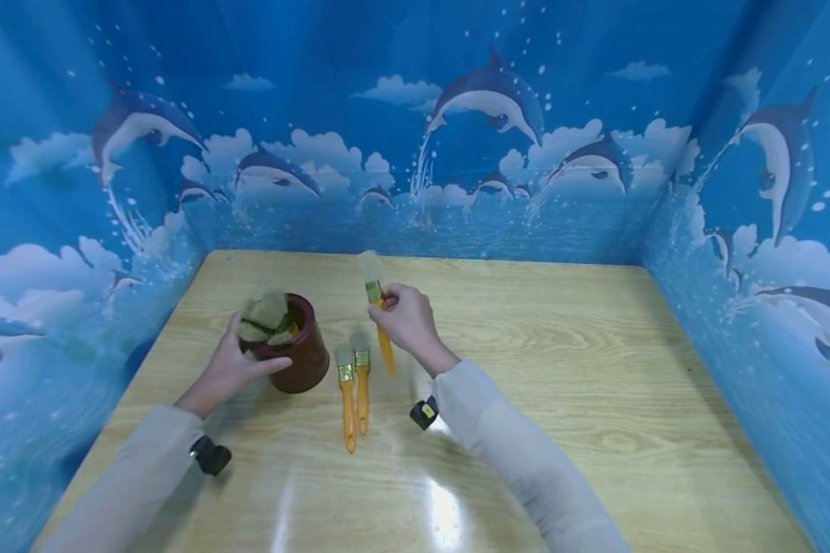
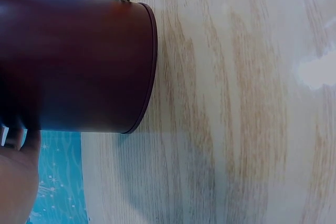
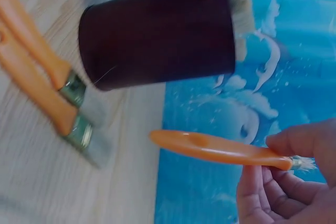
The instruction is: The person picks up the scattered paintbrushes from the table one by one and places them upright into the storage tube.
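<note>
A dark red cup [image 1: 300, 349] stands on the wooden table [image 1: 595, 369], with several brush heads [image 1: 268, 316] sticking out of its top. My left hand [image 1: 238, 367] grips the cup's near left side. The cup's wall [image 2: 73, 61] fills the left wrist view. My right hand [image 1: 404, 316] pinches an orange-handled paintbrush [image 1: 380, 322] near its ferrule and holds it above the table, bristles up and away from me. In the right wrist view that brush's handle [image 3: 215, 149] points toward the cup [image 3: 157, 38].
Two more orange-handled brushes [image 1: 354, 395] lie side by side on the table just right of the cup, also seen as brushes [image 3: 47, 85] in the right wrist view. Blue dolphin-print walls [image 1: 415, 153] enclose the table on three sides.
</note>
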Tool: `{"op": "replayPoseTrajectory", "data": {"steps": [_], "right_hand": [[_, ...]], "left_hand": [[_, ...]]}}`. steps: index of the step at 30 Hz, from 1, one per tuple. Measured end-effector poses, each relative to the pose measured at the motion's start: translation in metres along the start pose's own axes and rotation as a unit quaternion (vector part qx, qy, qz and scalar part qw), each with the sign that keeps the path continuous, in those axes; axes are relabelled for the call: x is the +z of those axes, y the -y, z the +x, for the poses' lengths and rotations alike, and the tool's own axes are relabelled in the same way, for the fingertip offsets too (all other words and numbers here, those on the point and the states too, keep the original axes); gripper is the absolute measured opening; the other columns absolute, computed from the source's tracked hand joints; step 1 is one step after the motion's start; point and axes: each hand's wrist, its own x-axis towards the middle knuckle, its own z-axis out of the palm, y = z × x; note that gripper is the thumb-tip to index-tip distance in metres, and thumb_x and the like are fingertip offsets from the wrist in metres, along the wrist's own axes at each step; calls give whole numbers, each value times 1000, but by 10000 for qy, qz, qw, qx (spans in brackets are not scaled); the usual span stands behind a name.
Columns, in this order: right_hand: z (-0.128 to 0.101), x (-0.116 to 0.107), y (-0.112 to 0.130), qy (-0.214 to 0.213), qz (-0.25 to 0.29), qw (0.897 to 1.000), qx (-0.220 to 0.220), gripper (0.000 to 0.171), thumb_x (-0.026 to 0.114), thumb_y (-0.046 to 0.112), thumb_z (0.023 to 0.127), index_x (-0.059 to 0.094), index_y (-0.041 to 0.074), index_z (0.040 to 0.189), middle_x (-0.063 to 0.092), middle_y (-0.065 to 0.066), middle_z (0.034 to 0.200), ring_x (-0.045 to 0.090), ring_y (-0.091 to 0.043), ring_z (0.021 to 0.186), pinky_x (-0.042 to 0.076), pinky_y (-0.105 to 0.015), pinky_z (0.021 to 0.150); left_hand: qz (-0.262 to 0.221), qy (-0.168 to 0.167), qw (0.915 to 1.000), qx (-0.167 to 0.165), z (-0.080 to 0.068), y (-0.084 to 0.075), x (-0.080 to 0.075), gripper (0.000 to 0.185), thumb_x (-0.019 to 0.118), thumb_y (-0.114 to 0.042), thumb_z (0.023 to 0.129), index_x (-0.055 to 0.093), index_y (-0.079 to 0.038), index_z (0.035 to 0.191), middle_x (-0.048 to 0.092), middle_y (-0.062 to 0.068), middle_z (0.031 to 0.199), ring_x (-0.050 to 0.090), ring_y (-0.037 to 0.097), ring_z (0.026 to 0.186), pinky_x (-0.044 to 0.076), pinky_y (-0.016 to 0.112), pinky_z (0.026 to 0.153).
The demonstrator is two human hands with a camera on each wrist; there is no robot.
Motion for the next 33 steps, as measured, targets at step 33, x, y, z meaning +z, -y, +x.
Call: {"op": "replayPoseTrajectory", "data": {"steps": [33], "right_hand": [[-12,19,77,-438,811,9774,-1902,23,68,19,91,66,2,107,69,-8,94,66,-12,82,52,-14,71]], "left_hand": [[-38,-58,9998,172,3,4,1,115,80,-33,78,-4,-15,155,19,22,154,22,44,139,24,65,106]]}}
